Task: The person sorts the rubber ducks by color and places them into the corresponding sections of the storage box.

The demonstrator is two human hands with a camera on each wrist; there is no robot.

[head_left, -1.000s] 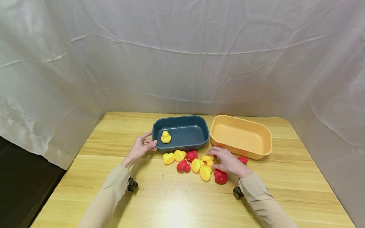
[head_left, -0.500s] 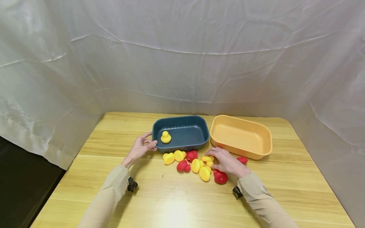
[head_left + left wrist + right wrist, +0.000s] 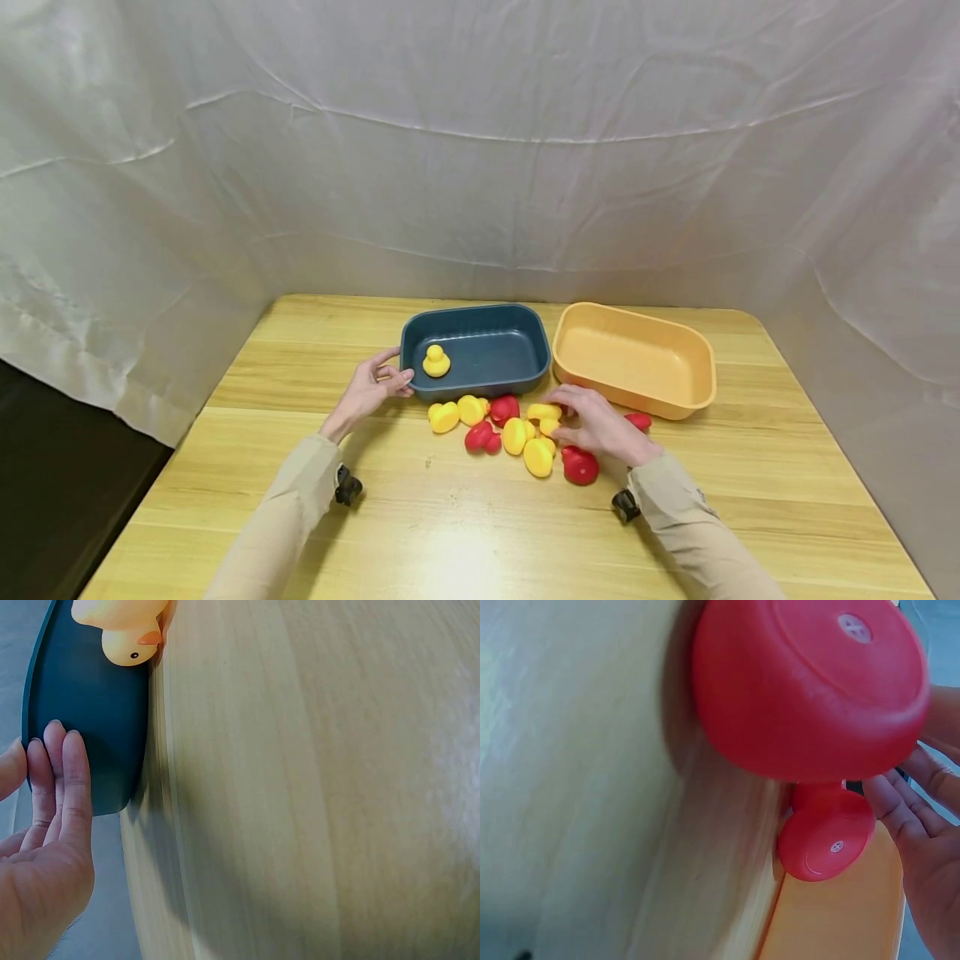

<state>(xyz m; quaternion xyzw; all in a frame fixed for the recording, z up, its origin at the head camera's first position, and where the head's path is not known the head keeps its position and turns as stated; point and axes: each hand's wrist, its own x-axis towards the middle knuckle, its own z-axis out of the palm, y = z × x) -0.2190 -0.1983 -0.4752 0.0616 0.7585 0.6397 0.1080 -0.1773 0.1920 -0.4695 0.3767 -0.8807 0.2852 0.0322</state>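
Observation:
My left hand [image 3: 369, 387] holds the near left corner of a dark blue bin [image 3: 486, 389], its thumb at the rim and fingers along the outer wall. In that bin sits an upright yellow rubber duck [image 3: 436, 362]. With curled fingers and thumb, my right hand [image 3: 596, 423] pinches a tipped yellow rubber duck [image 3: 543, 412] in front of the bins; the contact is partly hidden. A red rubber duck [image 3: 810, 697] looms large in the right wrist view, close to that hand. Another red duck [image 3: 829, 836] lies behind it by the fingers.
An orange bin [image 3: 633, 354] stands right of the blue one, with no ducks inside. Several loose yellow ducks [image 3: 538, 457] and red ducks [image 3: 482, 437] lie in front of the bins on the wooden table [image 3: 420, 517]. A pale curtain [image 3: 480, 167] hangs behind.
The tipped yellow duck at my right fingertips has shifted slightly left and away from me, and the thumb has moved in nearer to it. My left hand and both bins stay put.

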